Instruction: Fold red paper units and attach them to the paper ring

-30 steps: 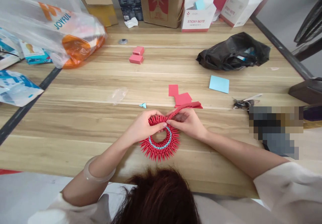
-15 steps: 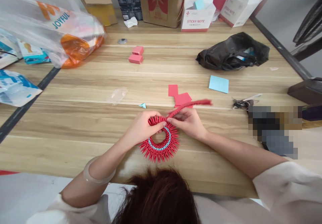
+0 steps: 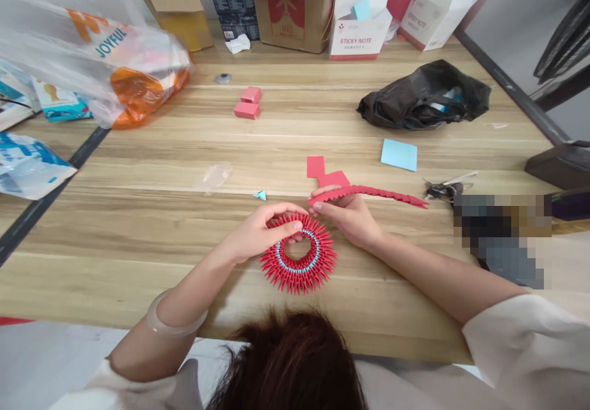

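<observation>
A red ring of folded paper points with a light blue inner band (image 3: pixel 299 256) lies on the wooden table (image 3: pixel 138 232) in front of me. My left hand (image 3: pixel 258 232) pinches its upper left rim. My right hand (image 3: pixel 350 216) grips the left end of a long red strip of linked paper pieces (image 3: pixel 369 193), which stretches out to the right just above the table. The strip's held end sits beside the ring's top edge.
Flat red paper squares (image 3: pixel 325 173), a small blue folded piece (image 3: pixel 262 195) and a blue note sheet (image 3: pixel 399 155) lie past my hands. Farther back are pink note blocks (image 3: pixel 247 102), a black bag (image 3: pixel 424 96), a plastic bag (image 3: pixel 110 59) and boxes (image 3: pixel 359 29). Keys (image 3: pixel 442 189) lie right.
My right hand has drawn the red strip out to the right, so it now lies long and nearly level. The ring has shifted slightly right and my left hand stays on its rim.
</observation>
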Demonstrator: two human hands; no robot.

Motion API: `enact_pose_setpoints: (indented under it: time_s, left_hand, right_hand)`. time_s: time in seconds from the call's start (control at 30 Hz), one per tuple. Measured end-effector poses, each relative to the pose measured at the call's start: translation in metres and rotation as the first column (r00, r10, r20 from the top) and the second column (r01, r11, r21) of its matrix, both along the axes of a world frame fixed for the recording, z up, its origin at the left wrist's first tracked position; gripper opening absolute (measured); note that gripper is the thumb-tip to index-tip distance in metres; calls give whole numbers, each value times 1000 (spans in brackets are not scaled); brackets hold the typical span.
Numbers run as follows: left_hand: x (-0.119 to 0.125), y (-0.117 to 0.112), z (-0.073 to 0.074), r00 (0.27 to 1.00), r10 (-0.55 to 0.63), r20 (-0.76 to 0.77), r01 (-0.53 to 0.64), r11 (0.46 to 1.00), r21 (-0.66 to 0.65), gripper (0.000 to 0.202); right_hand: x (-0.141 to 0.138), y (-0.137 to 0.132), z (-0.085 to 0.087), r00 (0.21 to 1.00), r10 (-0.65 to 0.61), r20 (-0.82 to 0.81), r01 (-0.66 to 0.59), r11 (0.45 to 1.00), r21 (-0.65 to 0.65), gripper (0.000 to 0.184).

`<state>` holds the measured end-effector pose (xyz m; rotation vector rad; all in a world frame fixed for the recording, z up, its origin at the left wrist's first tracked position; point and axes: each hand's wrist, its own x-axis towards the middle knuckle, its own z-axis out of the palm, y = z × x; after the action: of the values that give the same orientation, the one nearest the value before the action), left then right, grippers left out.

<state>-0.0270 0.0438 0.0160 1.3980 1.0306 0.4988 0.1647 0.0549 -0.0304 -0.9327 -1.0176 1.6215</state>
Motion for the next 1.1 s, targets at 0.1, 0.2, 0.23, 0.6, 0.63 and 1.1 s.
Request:
enact_pose_setpoints:
  time_s: [0.1,0.2,0.23,0.6,0.63,1.1]
  left_hand:
    - [-1,1,2,996,38,-85,-30,995,98,19]
    - [0,1,1,994,69,-87,-58,990,125,19]
    - [1,1,0,994,76,-74,-67,990,124,19]
    - [-1,0,0,994,52,-94,-42,994,99,22]
    - [-1,0,1,994,38,-106,-28,994,102,23]
    - [-6,0,-2,989,37,-146,-25,996,88,24]
  right_hand:
    - [1,1,0,999,31,-42,-32,999,-39,24]
    - [1,1,4,991,86,-99,-94,992,-81,19]
    - [1,1,5,987,104,-119,-115,989,-91,17]
    - [2,2,8,968,189,-167,-218,960,-177,21]
    - [2,2,8,967,196,-165,-224,960,-170,21]
    - [1,-1,6,969,244,-33,-245,969,-29,19]
